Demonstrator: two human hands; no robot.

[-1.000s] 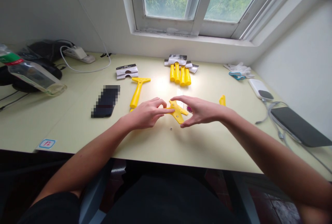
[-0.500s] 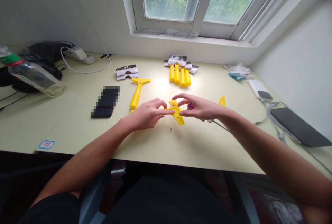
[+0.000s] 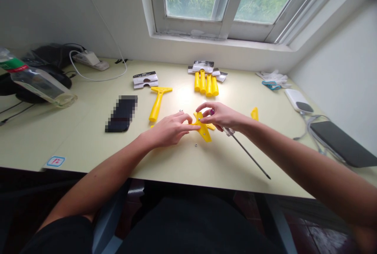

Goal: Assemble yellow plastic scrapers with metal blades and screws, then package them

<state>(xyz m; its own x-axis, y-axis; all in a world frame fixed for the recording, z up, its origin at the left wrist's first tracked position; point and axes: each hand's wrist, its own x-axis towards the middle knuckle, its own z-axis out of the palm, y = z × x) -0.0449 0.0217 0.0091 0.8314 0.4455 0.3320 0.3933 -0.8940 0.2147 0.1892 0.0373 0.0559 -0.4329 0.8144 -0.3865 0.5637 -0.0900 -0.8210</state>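
My left hand point(image 3: 169, 130) is closed around the handle of a yellow scraper, forefinger stretched toward its head. The winged scraper head point(image 3: 205, 135) carries small metal screws and faces up. My right hand point(image 3: 224, 116) has its thumb and forefinger at the upper screw of that head. Tucked in the same hand is a screwdriver point(image 3: 250, 156) with a clear and purple handle, its shaft pointing toward the table's front edge. Another yellow piece point(image 3: 211, 127) shows partly behind the head. A small nut point(image 3: 196, 145) lies on the table just below.
Farther back lie a second yellow scraper point(image 3: 157, 105), several yellow handles point(image 3: 209, 85) and folded cards point(image 3: 145, 80). A dark phone point(image 3: 122, 114) and a bottle point(image 3: 41, 83) are at left. On the right are a yellow part point(image 3: 254, 114), gloves point(image 3: 273, 79), a white device point(image 3: 297, 100) and cables.
The screwdriver has swung so that its shaft shows fully, pointing down and right. My right fingers have shifted slightly up on the scraper head; my left hand keeps its hold.
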